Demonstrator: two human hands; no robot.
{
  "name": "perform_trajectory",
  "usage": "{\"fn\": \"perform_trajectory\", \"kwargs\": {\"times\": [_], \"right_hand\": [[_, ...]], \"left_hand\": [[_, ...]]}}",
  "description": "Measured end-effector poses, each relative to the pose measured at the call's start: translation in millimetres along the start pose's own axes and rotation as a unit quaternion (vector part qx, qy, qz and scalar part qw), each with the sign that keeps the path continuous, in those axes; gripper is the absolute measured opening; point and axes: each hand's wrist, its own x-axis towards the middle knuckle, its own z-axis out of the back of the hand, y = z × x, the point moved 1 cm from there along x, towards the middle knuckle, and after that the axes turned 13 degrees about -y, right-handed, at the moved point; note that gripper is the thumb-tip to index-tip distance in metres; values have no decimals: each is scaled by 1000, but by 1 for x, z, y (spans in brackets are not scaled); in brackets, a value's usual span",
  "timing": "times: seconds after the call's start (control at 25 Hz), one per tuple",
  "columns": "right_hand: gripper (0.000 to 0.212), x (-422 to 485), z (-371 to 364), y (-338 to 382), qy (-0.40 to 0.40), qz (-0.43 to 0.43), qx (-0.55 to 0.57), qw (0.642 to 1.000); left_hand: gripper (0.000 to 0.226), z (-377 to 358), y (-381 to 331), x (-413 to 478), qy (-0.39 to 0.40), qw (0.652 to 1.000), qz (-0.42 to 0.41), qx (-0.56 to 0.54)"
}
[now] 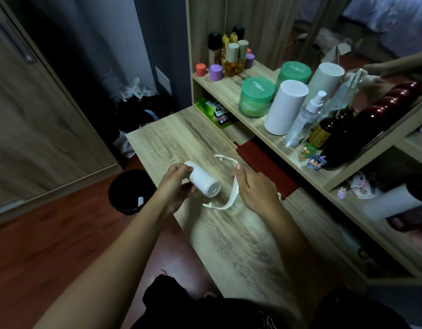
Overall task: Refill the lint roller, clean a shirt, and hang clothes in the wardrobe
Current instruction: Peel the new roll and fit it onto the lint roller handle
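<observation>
My left hand (175, 186) grips a white lint roller refill (204, 180), a paper cylinder held tilted above the wooden table (229, 233), its open end facing lower right. My right hand (255, 186) holds the white lint roller frame (229, 184), a curved plastic fork with its two prongs pointing left, just right of the refill. The refill and the frame are close but apart. A dark garment (181, 302) lies at the bottom of the view, near my lap.
A black waste bin (127, 193) with a white spent core inside stands on the floor left of the table. A red book (267, 167) lies by the shelf. Jars, bottles and white cylinders crowd the shelf (264, 100) at the right. Wardrobe door (39, 115) at left.
</observation>
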Motion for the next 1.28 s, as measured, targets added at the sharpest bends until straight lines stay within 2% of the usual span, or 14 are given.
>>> {"fn": "perform_trajectory", "kwargs": {"times": [0.12, 0.28, 0.64, 0.88, 1.0, 1.28], "right_hand": [[43, 7, 3, 6, 9, 60, -30, 998], [42, 9, -1, 7, 25, 79, -17, 996], [42, 7, -3, 10, 34, 54, -10, 998], [41, 11, -7, 15, 3, 36, -25, 999], [41, 12, -9, 21, -10, 15, -15, 1000], [46, 14, -7, 31, -20, -19, -7, 1000]], "left_hand": [[12, -4, -7, -3, 51, 995, -48, 71], [17, -3, -9, -5, 51, 992, -73, 90], [18, 3, -5, -7, 102, 989, -52, 88], [47, -8, -3, -18, 114, 990, -25, 84], [56, -18, -1, -28, 127, 991, -9, 37], [60, -27, -4, -37, 86, 996, -32, 22]]}}
